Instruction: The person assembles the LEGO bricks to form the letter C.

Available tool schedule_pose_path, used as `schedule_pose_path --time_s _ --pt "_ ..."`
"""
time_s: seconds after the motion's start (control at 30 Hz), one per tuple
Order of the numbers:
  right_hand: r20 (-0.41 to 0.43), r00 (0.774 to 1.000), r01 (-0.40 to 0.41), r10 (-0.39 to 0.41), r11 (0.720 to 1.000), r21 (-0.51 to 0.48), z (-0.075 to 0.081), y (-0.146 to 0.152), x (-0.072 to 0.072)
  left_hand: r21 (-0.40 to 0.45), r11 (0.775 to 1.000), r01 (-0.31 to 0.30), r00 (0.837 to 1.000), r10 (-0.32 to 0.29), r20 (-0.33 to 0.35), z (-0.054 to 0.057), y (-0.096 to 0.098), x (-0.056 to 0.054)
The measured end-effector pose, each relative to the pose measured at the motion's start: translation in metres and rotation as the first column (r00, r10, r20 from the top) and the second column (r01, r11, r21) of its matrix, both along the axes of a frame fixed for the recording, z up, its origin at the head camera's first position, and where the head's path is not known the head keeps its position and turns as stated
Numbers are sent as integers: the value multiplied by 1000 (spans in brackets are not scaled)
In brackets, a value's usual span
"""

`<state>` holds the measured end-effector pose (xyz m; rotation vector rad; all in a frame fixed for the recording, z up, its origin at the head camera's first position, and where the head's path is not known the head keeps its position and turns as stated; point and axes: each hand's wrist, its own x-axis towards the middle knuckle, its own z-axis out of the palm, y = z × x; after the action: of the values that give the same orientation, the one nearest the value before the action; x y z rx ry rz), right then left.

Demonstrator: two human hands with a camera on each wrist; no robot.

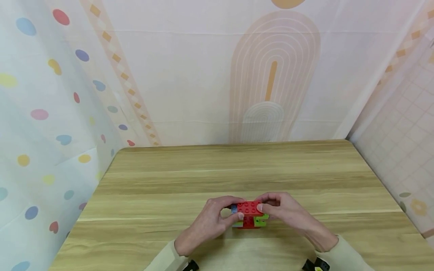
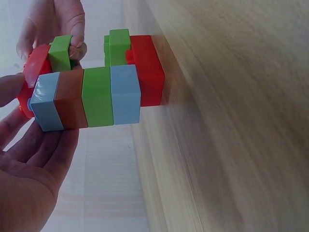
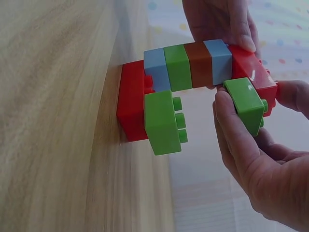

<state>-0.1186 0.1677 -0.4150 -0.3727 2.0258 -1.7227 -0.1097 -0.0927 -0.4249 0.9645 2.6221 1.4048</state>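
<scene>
A toy building-brick structure (image 1: 248, 221) stands on the wooden table. Its red base brick (image 2: 148, 70) carries a column of light blue, green (image 2: 98, 96), brown (image 2: 69, 99) and light blue bricks, plus a green brick (image 3: 162, 123) with bare studs at the other end. A red brick (image 1: 249, 207) spans out from the column's top. My left hand (image 1: 218, 217) grips that top end, thumb at the near side, fingers behind. My right hand (image 1: 288, 210) pinches a green brick (image 3: 245, 104) against the red one, thumb on top, fingers beneath; an open gap separates it from the lower green brick.
The wooden table (image 1: 162, 180) extends behind and to both sides of the hands. A patterned curtain (image 1: 190, 75) hangs along its back edge, with a dotted one (image 1: 40, 143) on the left and a tile-patterned one (image 1: 407, 124) on the right.
</scene>
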Motion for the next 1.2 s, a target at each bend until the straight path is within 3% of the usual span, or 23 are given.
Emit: schedule_pose_path --time_s 0.27,0.47,0.7,0.9,1.03,1.2 --pt "-43 999 -20 22 999 41 -3 0 0 1 1000 5 1000 -5 20 0 -1 0" --pt "-183 982 -26 44 995 100 -6 4 4 -22 1000 9 1000 -9 -3 -3 -2 0" --pt "-326 944 -10 58 989 145 -11 9 9 -21 1000 -2 997 1 -77 -11 -3 3" --pt "-480 875 60 56 973 222 -14 13 13 -30 999 -10 996 7 -88 -15 -5 6" --pt "-538 841 90 66 962 259 -15 15 14 -26 1000 -2 998 0 -66 -16 -6 6" --pt "-554 829 116 74 947 299 -16 17 16 -9 1000 6 999 -7 -46 -19 -8 6"
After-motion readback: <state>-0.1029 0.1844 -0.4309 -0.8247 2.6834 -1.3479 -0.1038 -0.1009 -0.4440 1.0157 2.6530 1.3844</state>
